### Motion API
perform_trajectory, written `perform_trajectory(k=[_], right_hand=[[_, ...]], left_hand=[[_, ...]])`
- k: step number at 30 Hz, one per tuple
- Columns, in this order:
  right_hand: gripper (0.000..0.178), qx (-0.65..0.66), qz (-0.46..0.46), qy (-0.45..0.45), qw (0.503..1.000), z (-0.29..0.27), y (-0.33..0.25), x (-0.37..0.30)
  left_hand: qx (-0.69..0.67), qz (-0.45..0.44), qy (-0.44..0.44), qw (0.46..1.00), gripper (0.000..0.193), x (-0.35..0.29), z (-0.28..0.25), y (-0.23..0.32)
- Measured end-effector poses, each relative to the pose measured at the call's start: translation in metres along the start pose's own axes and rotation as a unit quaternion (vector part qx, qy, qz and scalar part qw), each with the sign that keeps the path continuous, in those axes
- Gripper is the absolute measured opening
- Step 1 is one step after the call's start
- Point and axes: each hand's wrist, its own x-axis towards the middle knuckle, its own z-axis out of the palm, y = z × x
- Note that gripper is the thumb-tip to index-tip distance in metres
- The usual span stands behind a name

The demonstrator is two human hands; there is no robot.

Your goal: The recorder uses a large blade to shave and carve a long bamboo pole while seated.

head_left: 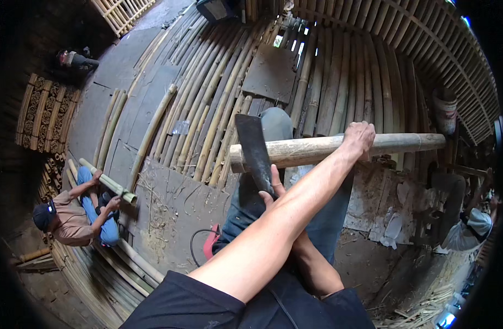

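My arms are crossed. My left hand (360,139), reaching over to the right, is closed around a thick bamboo pole (306,150) that lies crosswise over my legs. My right hand (273,189) is under the left forearm, with two fingers showing at the base of a machete (255,147). That hand is closed on the machete, whose handle is hidden by my left arm. The wide dark blade points away from me and overlaps the pole near its left cut end.
Long bamboo poles (207,93) lie in rows ahead. At left, a seated person (78,214) holds a bamboo length (109,181) beside stacked bundles (47,115). Another person (471,227) is at far right. A bucket (444,112) hangs or stands at right; a red object (210,241) lies by my leg.
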Motion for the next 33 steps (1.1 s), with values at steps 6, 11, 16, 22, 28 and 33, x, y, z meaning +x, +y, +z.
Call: perform_trajectory(k=[6,11,16,22,28,33], right_hand=[[0.075,-0.121,-0.122,0.135,0.976,-0.001,-0.009,-0.004],[0.076,-0.110,-0.100,0.082,0.985,-0.008,-0.001,0.000],[0.068,-0.096,-0.033,0.057,0.993,0.000,-0.014,-0.010],[0.069,0.106,0.311,-0.239,0.914,0.003,-0.057,0.009],[0.072,-0.142,-0.093,0.192,0.967,0.003,-0.001,0.005],[0.076,-0.066,-0.070,-0.041,0.995,0.050,0.007,-0.006]], left_hand=[[0.022,0.039,-0.056,0.997,0.059,0.010,-0.004,0.012],[0.005,0.028,0.009,1.000,0.061,0.011,-0.004,-0.010],[0.011,0.031,-0.031,0.999,0.066,0.014,0.000,-0.004],[0.004,0.012,-0.029,1.000,0.036,0.010,-0.001,0.000],[0.016,0.019,-0.038,0.999,0.044,0.010,-0.005,-0.005],[0.095,0.000,0.045,0.995,0.032,0.011,0.014,0.020]])
